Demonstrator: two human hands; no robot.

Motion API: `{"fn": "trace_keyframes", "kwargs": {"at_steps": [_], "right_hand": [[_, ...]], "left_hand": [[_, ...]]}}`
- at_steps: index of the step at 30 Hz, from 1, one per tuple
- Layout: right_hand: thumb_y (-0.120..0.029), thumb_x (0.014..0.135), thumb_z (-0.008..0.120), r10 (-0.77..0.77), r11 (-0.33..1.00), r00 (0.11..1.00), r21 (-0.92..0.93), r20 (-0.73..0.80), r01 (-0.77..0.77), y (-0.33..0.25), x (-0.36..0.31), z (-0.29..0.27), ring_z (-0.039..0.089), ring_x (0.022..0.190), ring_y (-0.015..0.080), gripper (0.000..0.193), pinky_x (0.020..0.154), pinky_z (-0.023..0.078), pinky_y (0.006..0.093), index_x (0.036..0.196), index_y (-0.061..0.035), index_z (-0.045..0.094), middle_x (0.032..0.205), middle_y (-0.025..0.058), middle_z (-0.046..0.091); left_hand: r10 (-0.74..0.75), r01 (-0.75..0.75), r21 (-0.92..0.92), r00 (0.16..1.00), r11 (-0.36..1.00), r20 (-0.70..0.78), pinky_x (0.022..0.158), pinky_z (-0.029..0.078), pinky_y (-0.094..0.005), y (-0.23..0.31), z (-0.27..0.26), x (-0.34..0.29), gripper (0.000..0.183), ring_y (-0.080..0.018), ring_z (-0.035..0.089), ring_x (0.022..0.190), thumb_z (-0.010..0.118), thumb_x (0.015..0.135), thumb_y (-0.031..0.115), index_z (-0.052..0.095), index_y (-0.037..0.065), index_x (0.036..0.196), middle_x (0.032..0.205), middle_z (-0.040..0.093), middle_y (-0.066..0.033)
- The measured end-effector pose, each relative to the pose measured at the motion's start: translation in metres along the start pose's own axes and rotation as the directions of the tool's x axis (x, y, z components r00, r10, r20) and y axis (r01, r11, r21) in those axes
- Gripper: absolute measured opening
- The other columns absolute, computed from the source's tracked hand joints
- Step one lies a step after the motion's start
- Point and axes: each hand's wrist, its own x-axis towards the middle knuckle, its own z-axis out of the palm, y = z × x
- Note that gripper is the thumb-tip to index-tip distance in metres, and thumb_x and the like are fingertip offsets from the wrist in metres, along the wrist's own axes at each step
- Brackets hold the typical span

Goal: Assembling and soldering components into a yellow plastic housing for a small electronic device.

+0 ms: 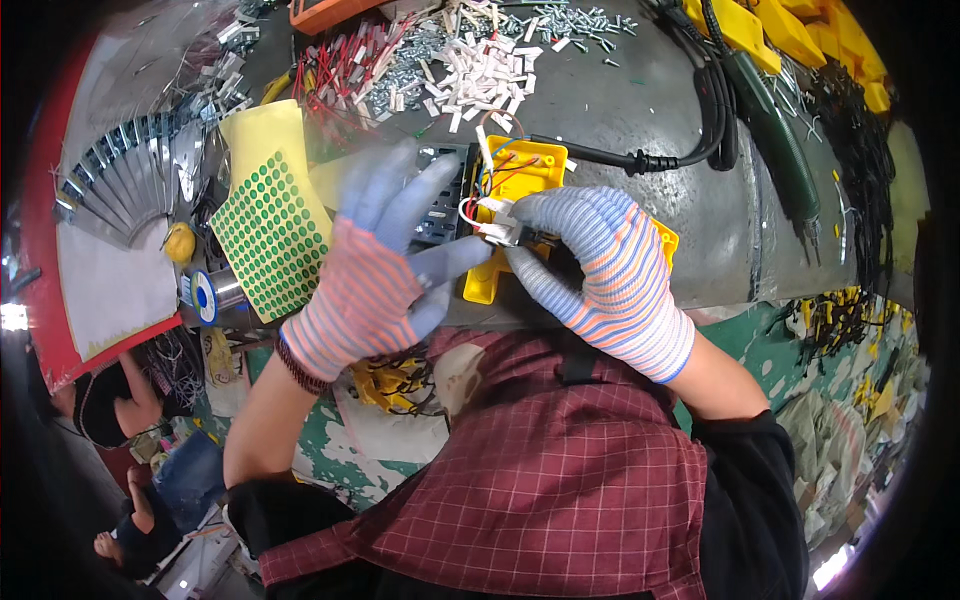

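Note:
Both my hands wear striped, grey-fingered gloves. My right hand (610, 255) pinches a small white and metallic wired part (503, 232) between thumb and fingertips. Its exact kind is partly hidden by the fingers. Red, blue and white wires run from it into a yellow plastic housing (535, 172), which lies open just beyond. A black cable (600, 155) enters the housing from the right. My left hand (385, 260) is spread, its upper fingers blurred, with the index fingertip close to the wired part; whether it touches I cannot tell. Behind the left fingers lies a dark, slotted block (440, 200).
White connectors (485, 75), screws (570, 25) and red-wired parts (345, 65) are heaped at the back. A sheet of green round stickers (270, 235) and a solder spool (207, 298) lie left. On the right are a dark green tool (780, 150) and yellow housings (790, 35).

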Motion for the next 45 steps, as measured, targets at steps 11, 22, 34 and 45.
{"fn": "trace_keyframes", "kwargs": {"at_steps": [11,22,34,45], "right_hand": [[-0.026,0.077,0.076,-0.002,0.983,0.999,-0.185,0.036,0.009,-0.013,0.008,0.013,0.06,0.088,0.0368,0.04,0.08,0.047,0.0441,0.107,-0.0052,0.063,0.095,0.0164,0.064],[-0.001,0.076,0.068,-0.228,0.957,0.942,-0.122,0.245,0.264,0.035,0.002,-0.024,0.059,0.094,0.0296,0.039,0.088,0.046,0.0391,0.113,-0.0034,0.059,0.103,0.0152,0.06],[-0.044,0.078,0.077,-0.029,0.849,0.934,-0.484,0.356,0.211,-0.042,0.03,-0.046,0.061,0.086,0.0427,0.052,0.075,0.048,0.0479,0.103,0.0,0.065,0.093,0.0216,0.065],[-0.034,0.082,0.075,0.166,0.91,0.86,-0.412,0.483,0.056,-0.042,0.037,-0.051,0.067,0.085,0.0374,0.04,0.074,0.052,0.042,0.107,-0.0038,0.067,0.094,0.0195,0.069]], "left_hand": [[0.058,-0.057,0.046,0.998,0.997,-0.015,0.073,0.046,-0.0466,-0.022,0.012,0.009,0.021,-0.0352,0.056,0.095,0.071,0.068,0.027,0.07,0.025,0.088,0.098,0.055,-0.0127],[-0.39,0.39,-0.004,0.921,0.921,0.006,0.106,0.034,-0.0547,0.054,0.029,0.003,0.028,-0.0381,0.049,0.122,0.061,0.082,0.033,0.07,0.025,0.107,0.135,0.053,-0.0167],[-0.323,0.333,-0.133,0.942,0.934,0.093,0.109,0.028,-0.0634,0.057,0.032,0.003,0.055,-0.0479,0.039,0.134,0.068,0.068,0.028,0.06,0.021,0.123,0.147,0.034,-0.0348],[-0.319,0.314,-0.119,0.948,0.942,-0.022,0.106,0.034,-0.056,0.05,0.048,0.008,0.047,-0.0447,0.042,0.129,0.069,0.065,0.031,0.066,0.021,0.112,0.14,0.043,-0.0275]]}}
